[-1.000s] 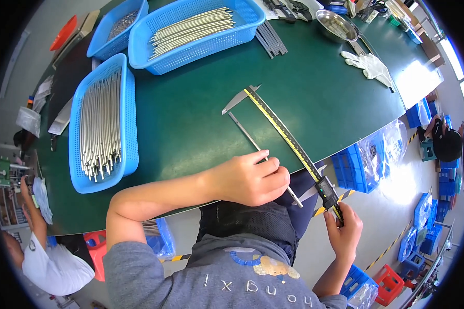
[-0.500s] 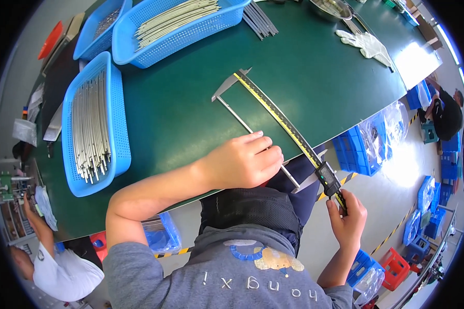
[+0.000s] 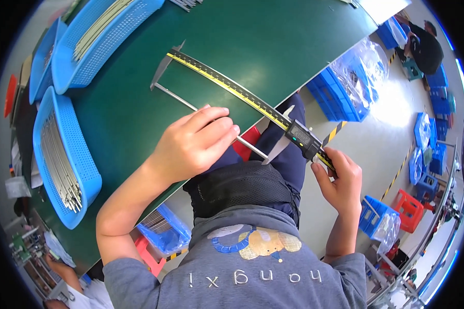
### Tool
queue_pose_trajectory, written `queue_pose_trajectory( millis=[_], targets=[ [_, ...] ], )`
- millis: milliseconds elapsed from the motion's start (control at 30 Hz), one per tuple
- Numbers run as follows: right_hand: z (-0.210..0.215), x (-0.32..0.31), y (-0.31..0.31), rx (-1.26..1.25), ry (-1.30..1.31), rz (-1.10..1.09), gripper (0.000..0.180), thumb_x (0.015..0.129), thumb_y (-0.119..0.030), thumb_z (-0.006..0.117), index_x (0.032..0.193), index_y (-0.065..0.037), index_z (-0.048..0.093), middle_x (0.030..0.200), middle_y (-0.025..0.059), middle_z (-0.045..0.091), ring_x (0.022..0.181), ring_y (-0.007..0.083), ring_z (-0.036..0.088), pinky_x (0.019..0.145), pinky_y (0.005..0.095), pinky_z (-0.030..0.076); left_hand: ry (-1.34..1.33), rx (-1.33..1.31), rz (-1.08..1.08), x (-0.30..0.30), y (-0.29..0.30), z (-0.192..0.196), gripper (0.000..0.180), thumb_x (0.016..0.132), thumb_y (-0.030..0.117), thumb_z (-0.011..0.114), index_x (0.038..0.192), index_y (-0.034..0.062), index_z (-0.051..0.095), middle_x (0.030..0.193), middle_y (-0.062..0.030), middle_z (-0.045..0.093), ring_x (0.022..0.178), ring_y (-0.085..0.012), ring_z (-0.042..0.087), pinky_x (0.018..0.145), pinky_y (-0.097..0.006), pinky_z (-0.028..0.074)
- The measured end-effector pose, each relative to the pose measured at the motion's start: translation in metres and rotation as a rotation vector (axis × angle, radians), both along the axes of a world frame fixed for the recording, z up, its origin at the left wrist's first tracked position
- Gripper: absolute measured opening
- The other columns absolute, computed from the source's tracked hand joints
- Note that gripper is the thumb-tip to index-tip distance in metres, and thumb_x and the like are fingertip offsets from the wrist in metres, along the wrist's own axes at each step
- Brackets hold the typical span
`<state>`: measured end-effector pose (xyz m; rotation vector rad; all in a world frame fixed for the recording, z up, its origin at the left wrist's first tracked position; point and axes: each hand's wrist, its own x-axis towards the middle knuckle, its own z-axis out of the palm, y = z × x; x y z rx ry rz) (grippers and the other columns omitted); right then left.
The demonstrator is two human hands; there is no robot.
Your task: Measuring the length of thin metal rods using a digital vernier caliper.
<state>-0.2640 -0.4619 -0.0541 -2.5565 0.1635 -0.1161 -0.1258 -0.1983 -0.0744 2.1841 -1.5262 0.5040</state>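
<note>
My left hand (image 3: 196,139) is closed around the middle of a thin metal rod (image 3: 176,97). Along the rod's length lies a long digital caliper (image 3: 232,88) with a black and yellow scale. One end of the rod meets the caliper's far jaw over the table; the other is at the sliding jaw, above my lap. My right hand (image 3: 340,177) grips the caliper's beam just behind its display, thumb and fingers pinched round it. The readout is too small to tell.
A green table (image 3: 123,123) spreads ahead, its edge crossing before my lap. At the left stand a blue basket of metal rods (image 3: 90,170) and another basket (image 3: 105,54) holding paler rods. Blue crates (image 3: 335,98) stand on the floor at the right. Co-workers are at both sides.
The view has swung, so table and baskets sit further left and the caliper lies flatter across it. Both hands keep their holds, and the rod stays between the caliper's jaws.
</note>
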Motion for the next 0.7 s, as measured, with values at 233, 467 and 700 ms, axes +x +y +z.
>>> queue_pose_trajectory(
  millis=[233, 467, 700],
  targets=[
    [0.0013, -0.0021, 0.0001, -0.037, -0.015, 0.007, 0.026, 0.074, -0.019, 0.074, 0.092, -0.004, 0.062, 0.067, 0.0077, 0.060, 0.050, 0.0176, 0.056, 0.047, 0.0284, 0.043, 0.023, 0.008, 0.019, -0.0003, 0.0006, 0.0020, 0.017, 0.069, 0.009, 0.067, 0.084, 0.0048, 0.068, 0.088, -0.0046, 0.062, 0.092, -0.0210, 0.062, 0.079, -0.036, 0.055],
    [0.0003, -0.0023, 0.0014, -0.045, -0.028, 0.017, 0.026, 0.075, -0.021, 0.074, 0.091, -0.004, 0.062, 0.068, 0.0081, 0.060, 0.050, 0.0192, 0.057, 0.047, 0.0294, 0.044, 0.011, 0.002, 0.033, 0.0001, -0.0004, 0.0018, 0.017, 0.069, 0.008, 0.067, 0.085, 0.0046, 0.069, 0.088, -0.0053, 0.062, 0.091, -0.0215, 0.062, 0.078, -0.036, 0.056],
    [-0.0004, -0.0029, 0.0019, -0.087, -0.004, -0.017, 0.027, 0.075, -0.026, 0.074, 0.086, -0.005, 0.061, 0.066, 0.0078, 0.059, 0.050, 0.0207, 0.057, 0.046, 0.0305, 0.043, 0.018, 0.006, 0.025, 0.0025, -0.0031, 0.0048, 0.019, 0.068, 0.008, 0.066, 0.086, 0.0048, 0.069, 0.087, -0.0057, 0.062, 0.089, -0.0220, 0.063, 0.076, -0.036, 0.056]
  ],
)
